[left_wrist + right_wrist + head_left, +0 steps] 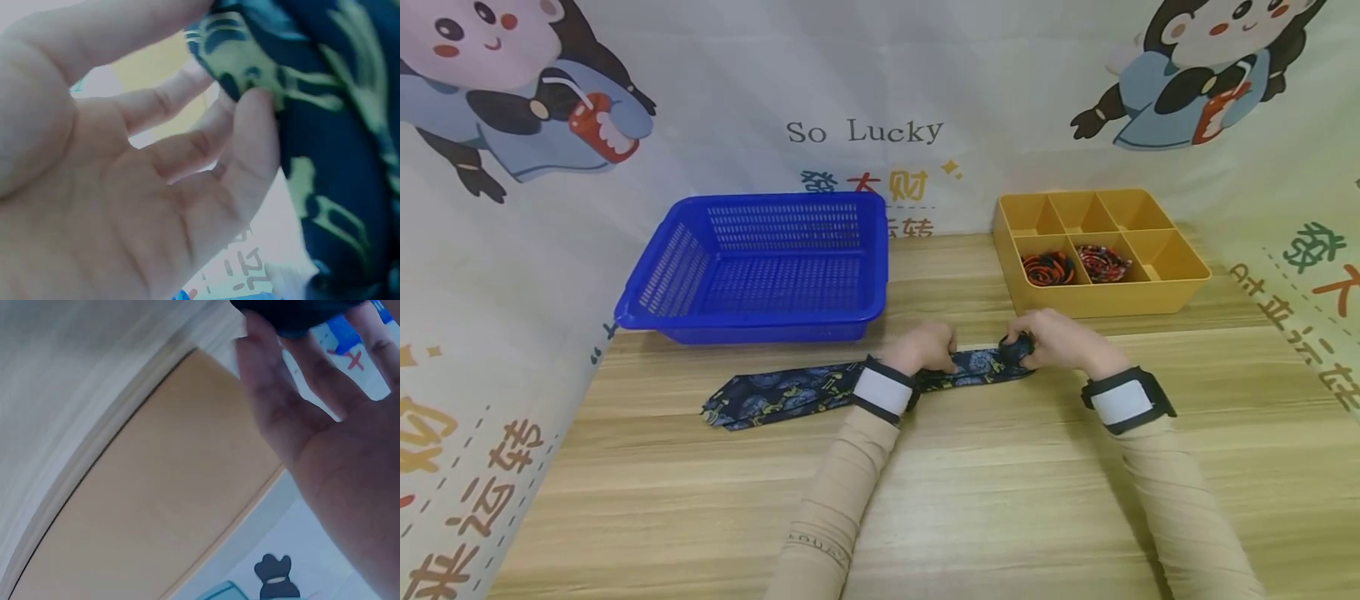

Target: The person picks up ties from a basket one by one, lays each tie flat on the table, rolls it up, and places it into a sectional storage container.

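A dark navy necktie [790,392] with yellow and blue figures lies across the table, its wide pointed end at the left. Its right end is wound into a small roll [1017,347]. My right hand [1060,340] grips that roll between thumb and fingers; in the right wrist view only the dark underside of the roll [294,315] shows above the fingers. Midway along the tie, my left hand [925,346] pinches the fabric. The left wrist view shows the patterned cloth [337,137] close up against the thumb and fingertips.
Behind the tie on the left stands a blue plastic basket [752,327] with slotted walls. A yellow divided box [1120,302] stands at the back right, with an orange-black rolled tie [1048,268] and a red patterned rolled tie [1102,262] in two front compartments. A printed cloth [865,67] hangs behind.
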Tool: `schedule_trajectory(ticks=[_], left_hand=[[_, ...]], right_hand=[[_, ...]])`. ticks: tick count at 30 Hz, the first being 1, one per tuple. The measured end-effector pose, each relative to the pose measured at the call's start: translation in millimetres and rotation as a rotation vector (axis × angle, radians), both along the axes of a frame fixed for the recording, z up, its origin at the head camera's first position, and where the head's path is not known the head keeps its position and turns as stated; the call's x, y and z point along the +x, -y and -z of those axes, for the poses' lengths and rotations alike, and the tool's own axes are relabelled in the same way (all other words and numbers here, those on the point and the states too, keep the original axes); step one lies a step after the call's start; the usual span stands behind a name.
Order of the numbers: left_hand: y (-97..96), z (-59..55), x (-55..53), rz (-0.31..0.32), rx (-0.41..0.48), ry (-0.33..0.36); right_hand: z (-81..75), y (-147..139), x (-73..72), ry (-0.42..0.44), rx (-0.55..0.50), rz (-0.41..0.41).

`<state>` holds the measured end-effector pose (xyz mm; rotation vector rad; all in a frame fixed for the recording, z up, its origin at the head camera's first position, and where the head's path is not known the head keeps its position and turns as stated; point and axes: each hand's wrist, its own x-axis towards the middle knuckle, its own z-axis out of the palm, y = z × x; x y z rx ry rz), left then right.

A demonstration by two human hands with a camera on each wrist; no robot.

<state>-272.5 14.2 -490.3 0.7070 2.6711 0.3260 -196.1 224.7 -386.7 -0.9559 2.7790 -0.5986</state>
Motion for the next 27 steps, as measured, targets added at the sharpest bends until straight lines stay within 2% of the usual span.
schedule_trajectory(ticks=[1, 2, 5, 12, 15, 17, 19, 22, 25, 27], left_hand=[[-0.4, -2.7, 3.9, -0.008, 0.003, -0.016], [-1.2, -18.4, 14.6, -0.031, -0.023, -0.011], [2.1, -93.9, 65.3, -0.102, -0.046, 0.021], [1.7, -90.4, 66.0, -0.198, -0.059, -0.012], [0.7, -91.4, 66.8, -0.166, -0.068, -0.032], [-1.3, -92.9, 66.7, -0.118, -0.058, -0.049], [-4.6, -94.2, 66.3, -0.07, -0.003, -0.058], [-12.4, -96.7, 66.1, -0.007, 0.134, -0.036], [-21.7, -96.2, 68.9, -0.003, 0.27, 0.0], [-27.7, -94.6, 72.0, -0.014, 0.303, -0.007]], right_hand=[[1.1, 2.2, 0.2, -0.018, 0.007, -0.01], [2.2, 4.2, 0.4, -0.033, 0.016, -0.017], [4.3, 9.9, 1.4, -0.052, 0.032, -0.025], [8.3, 15.2, 2.0, -0.072, 0.04, -0.032], [9.7, 14.5, 1.3, -0.074, 0.037, -0.043], [9.6, 14.5, 1.1, -0.076, 0.043, -0.051], [8.8, 15.1, 1.7, -0.061, 0.052, -0.036], [6.6, 18.2, 3.5, -0.045, 0.074, 0.008], [4.6, 22.5, 5.7, -0.066, 0.1, 0.043], [3.4, 25.7, 7.4, -0.098, 0.118, 0.047]])
